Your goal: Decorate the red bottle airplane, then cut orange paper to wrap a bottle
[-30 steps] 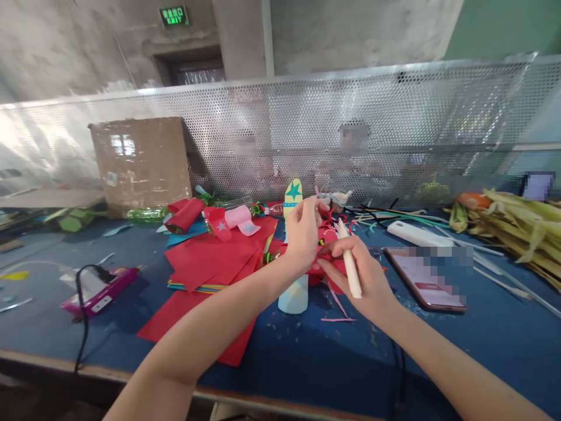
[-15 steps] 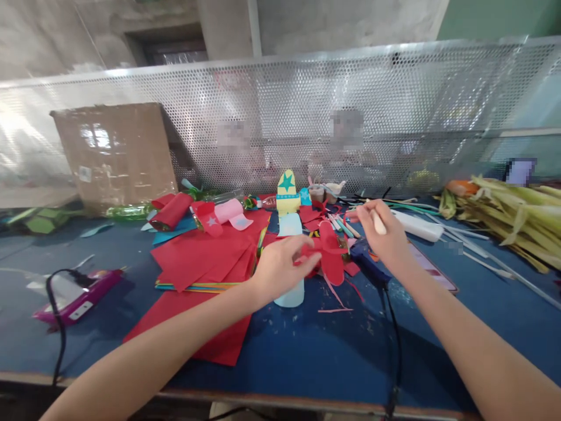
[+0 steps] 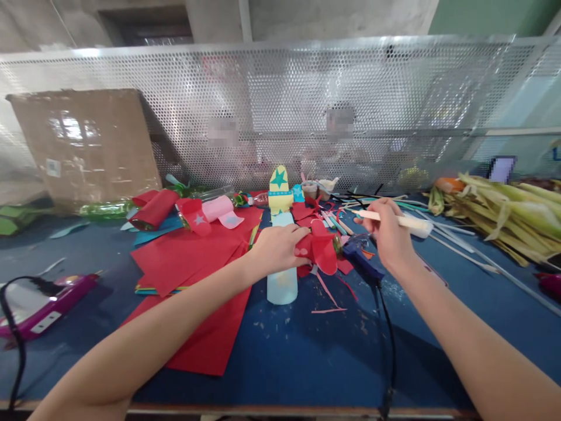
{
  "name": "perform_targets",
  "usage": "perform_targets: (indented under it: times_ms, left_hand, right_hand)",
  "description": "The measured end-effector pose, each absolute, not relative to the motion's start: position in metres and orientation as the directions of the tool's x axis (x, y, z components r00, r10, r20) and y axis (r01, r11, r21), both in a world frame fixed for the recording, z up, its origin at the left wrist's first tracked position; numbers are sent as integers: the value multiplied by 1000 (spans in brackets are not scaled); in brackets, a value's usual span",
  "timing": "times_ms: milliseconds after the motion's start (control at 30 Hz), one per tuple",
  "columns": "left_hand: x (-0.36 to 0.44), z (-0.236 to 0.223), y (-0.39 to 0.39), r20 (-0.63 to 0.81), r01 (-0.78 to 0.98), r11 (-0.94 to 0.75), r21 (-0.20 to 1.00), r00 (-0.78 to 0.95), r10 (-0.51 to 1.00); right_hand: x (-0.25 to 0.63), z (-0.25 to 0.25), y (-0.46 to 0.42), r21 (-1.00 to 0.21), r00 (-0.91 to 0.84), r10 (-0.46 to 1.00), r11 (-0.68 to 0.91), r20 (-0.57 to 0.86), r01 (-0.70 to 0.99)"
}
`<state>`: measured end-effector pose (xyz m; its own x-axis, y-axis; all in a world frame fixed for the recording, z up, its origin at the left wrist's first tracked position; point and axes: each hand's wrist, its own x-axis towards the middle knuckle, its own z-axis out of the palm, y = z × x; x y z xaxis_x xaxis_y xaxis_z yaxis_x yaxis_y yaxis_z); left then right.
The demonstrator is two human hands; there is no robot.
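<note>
Red paper assembly (image 3: 323, 251) found within the left hand (image 3: 279, 247), fingers curled round it; light-blue paper strip (image 3: 282, 289) beneath that grip, red sheets (image 3: 188, 257) to its left. Right hand (image 3: 385, 231) pinches a pale pen-like tool (image 3: 411, 223); dark-blue corded tool (image 3: 364, 263) lies between the hands

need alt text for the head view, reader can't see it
A person's left hand touches a red paper craft while the right hand holds a slender cream pen-shaped tool. Around them on a blue tabletop lie flat red paper sheets, a dark blue corded tool and pale yellow husks.
</note>
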<state>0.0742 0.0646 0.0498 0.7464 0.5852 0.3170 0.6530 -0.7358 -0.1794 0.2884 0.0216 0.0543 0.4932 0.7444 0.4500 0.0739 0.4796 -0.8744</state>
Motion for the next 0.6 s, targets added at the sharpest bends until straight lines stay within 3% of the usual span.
perform_targets:
  times_ms: [100,333,500,600]
  left_hand:
    - [73,52,74,324,641,-748,-172,754,572]
    - [69,43,83,432,625,-768,-140,737,520]
    - [61,30,79,565,482,-858,-180,764,311]
    - [59,26,77,599,413,-870,-270,780,184]
  right_hand:
    - [287,51,21,-871,440,779,490,447,18]
    - [275,46,9,-866,282,819,469,500,172]
    - [260,47,4,-906,67,927,342,368,250]
    - [259,46,6,-900,65,934,318,351,298]
